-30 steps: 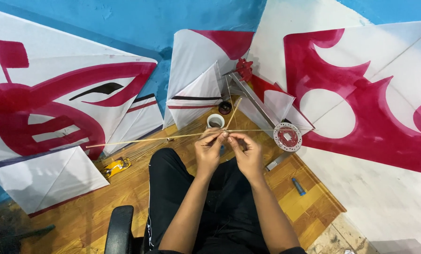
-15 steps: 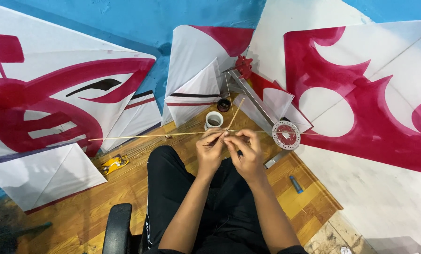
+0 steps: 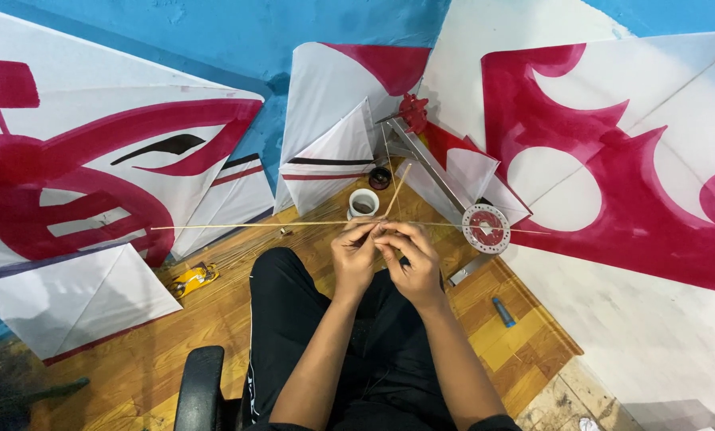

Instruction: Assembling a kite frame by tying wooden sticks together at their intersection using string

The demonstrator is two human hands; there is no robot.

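Note:
My left hand (image 3: 352,257) and my right hand (image 3: 409,259) meet in front of me, fingertips pinched together on thin bamboo sticks. A long stick (image 3: 237,227) runs level to the left and right of my fingers. A shorter stick (image 3: 397,188) angles up and away from the same spot. Both hands grip where the sticks cross. My knees in black trousers (image 3: 281,319) are below.
A small white cup (image 3: 363,203) stands on the wooden floor (image 3: 221,311) beyond my hands. A round red-and-white spool (image 3: 486,227) lies to the right, a yellow tool (image 3: 191,278) to the left, a blue marker (image 3: 503,311) at right. Large white-and-red kites (image 3: 629,152) lean all around.
The long stick has levelled out, its left end higher than before. My hands stay together at the crossing, fingers shifting slightly.

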